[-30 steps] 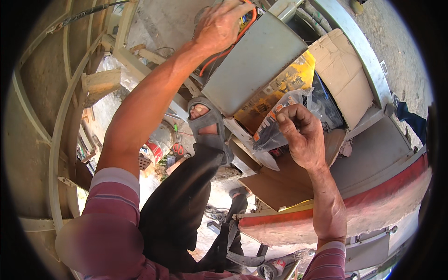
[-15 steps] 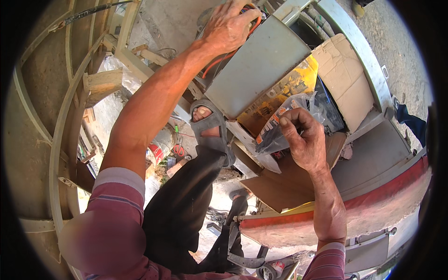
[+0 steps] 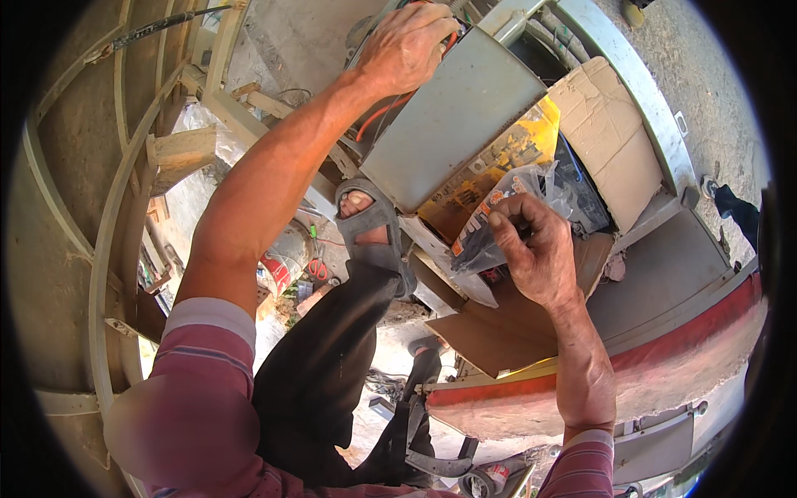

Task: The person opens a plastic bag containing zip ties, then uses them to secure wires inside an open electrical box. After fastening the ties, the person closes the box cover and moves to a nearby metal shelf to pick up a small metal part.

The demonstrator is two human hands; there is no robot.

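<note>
My left hand (image 3: 407,48) is stretched to the top of the view, beside a grey metal box (image 3: 457,116). Its fingers curl down over an orange-red cable (image 3: 378,116) and the area around it; the fingertips are hidden. My right hand (image 3: 535,249) hovers over an open cardboard box, thumb and forefinger pinched together. Whatever may be between them is too small to make out. Just behind it lies a clear plastic bag (image 3: 490,217) with orange print, leaning on a worn yellow panel (image 3: 490,162).
An upright cardboard flap (image 3: 610,133) stands right of the yellow panel. A curved metal frame (image 3: 639,66) and a red padded edge (image 3: 664,349) bound the right side. My sandalled foot (image 3: 369,224) rests near the grey box. Orange-handled scissors (image 3: 318,268) lie below left. A person's leg (image 3: 735,212) shows far right.
My left hand has shifted slightly down, still by the cable. My right hand has drifted a little left, its pinch kept. The person's leg at far right has moved.
</note>
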